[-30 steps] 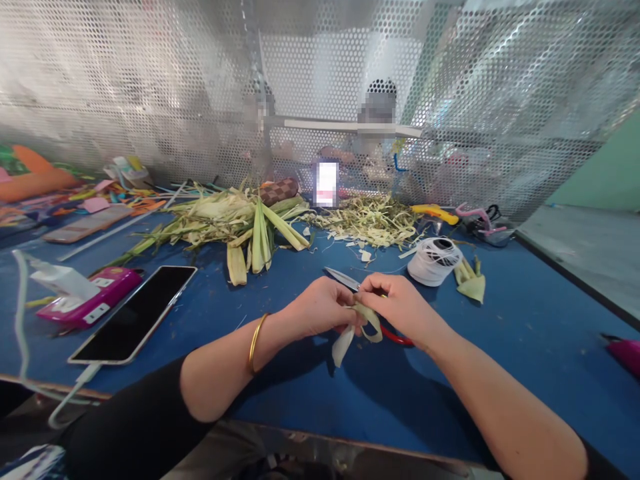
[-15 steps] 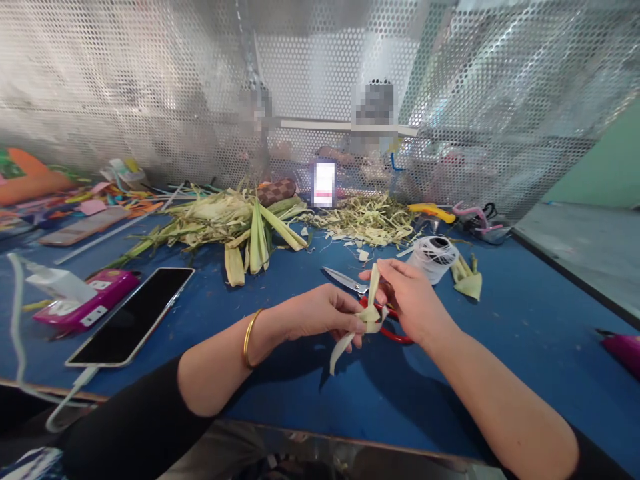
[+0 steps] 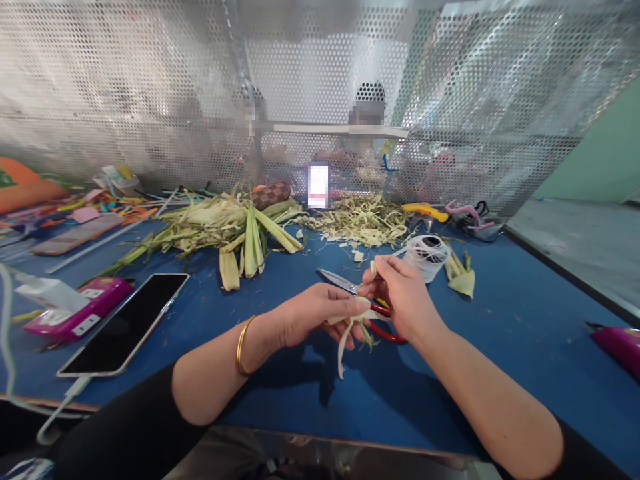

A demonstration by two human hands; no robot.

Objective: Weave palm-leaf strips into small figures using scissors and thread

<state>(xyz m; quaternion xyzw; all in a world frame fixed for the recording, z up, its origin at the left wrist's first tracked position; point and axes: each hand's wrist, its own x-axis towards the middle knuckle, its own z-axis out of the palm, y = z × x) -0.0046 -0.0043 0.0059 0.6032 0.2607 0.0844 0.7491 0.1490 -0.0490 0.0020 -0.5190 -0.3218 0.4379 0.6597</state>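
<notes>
My left hand [image 3: 320, 310] pinches a bundle of pale corn husk strips [image 3: 343, 353] over the blue tabletop. Several strip ends and thin greenish shreds hang below the fingers. Just to its right, my right hand [image 3: 407, 297] is closed, with a pale bit of husk [image 3: 373, 267] showing at its thumb and forefinger. Whether that bit joins the bundle is hard to see. Red-handled scissors [image 3: 336, 279] lie beneath and behind both hands, partly covered by them. Close behind the right hand stands a spool of white thread [image 3: 425, 259].
Corn husks [image 3: 210, 220] are heaped at the back left, with husk shreds [image 3: 367, 220] beside them. A phone [image 3: 125, 325] and a magenta power strip [image 3: 97, 300] lie at left. A folded husk piece [image 3: 460, 277] rests right of the spool. Perforated metal sheeting [image 3: 310, 73] closes off the back.
The right hand has pulled up and away from the left, drawing a strip upright, then shifted slightly. The left hand has turned so its thumb lies over the bundle. The view has swung slightly right.
</notes>
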